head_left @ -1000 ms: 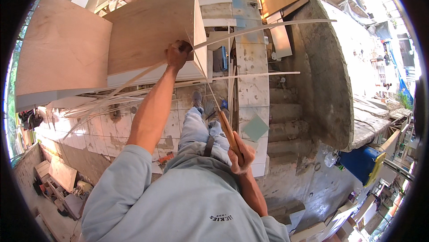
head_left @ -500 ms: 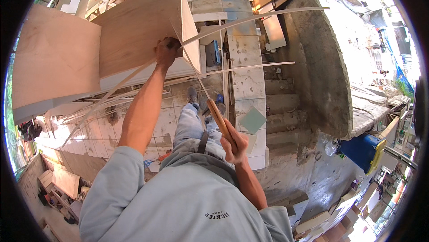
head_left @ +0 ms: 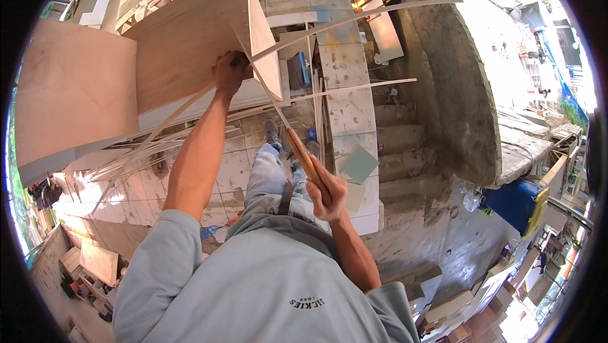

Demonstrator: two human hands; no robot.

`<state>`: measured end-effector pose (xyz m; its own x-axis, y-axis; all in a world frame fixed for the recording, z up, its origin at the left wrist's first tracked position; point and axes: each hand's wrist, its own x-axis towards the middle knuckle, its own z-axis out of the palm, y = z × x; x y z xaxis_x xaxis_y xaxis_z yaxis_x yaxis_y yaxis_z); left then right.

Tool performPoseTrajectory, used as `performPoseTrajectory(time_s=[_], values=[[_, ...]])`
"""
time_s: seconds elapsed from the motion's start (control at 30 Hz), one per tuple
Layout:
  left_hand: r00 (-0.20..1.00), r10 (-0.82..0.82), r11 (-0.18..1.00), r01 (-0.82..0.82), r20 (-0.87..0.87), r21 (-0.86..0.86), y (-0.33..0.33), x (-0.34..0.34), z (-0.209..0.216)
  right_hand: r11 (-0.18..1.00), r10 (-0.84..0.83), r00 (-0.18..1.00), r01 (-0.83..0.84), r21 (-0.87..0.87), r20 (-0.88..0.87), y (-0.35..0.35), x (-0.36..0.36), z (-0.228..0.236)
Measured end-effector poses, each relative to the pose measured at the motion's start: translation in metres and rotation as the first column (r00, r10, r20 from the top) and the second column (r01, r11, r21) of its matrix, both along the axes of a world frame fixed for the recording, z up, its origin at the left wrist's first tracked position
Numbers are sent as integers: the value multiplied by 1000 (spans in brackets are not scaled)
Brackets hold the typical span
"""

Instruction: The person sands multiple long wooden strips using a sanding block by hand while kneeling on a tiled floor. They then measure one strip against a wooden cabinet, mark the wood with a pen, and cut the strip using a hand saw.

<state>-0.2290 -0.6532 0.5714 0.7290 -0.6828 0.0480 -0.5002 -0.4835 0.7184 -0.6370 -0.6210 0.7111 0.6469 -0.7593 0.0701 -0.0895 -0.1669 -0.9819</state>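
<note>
My left hand (head_left: pixel 231 72) is closed around a long, thin pale wood strip (head_left: pixel 361 23), pressing it at the edge of a large plywood box (head_left: pixel 183 39). The strip slants from the lower left, beneath the hand, to the upper right. In my right hand (head_left: pixel 329 195) is the wooden handle of a handsaw (head_left: pixel 305 157). Its narrow blade points up and to the left, crossing the strip just right of my left hand. How deep the blade sits in the wood cannot be seen.
More thin strips (head_left: pixel 171 145) lie below the box, and one long strip (head_left: pixel 354 89) reaches right. Concrete steps (head_left: pixel 402 137) descend beside a thick concrete wall (head_left: pixel 453 83). A blue bin (head_left: pixel 512 207) with a yellow rim stands at the right. Loose boards (head_left: pixel 383 32) lie at the back.
The whole view has shifted slightly. Both hands keep their grips, and the saw stays across the strip with only a small shift.
</note>
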Motion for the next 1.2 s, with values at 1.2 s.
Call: performPoseTrajectory(time_s=[1.2], values=[[993, -70, 984, 85, 99, -155, -8, -23, 18, 994, -60, 998, 63, -91, 34, 33, -80, 5]])
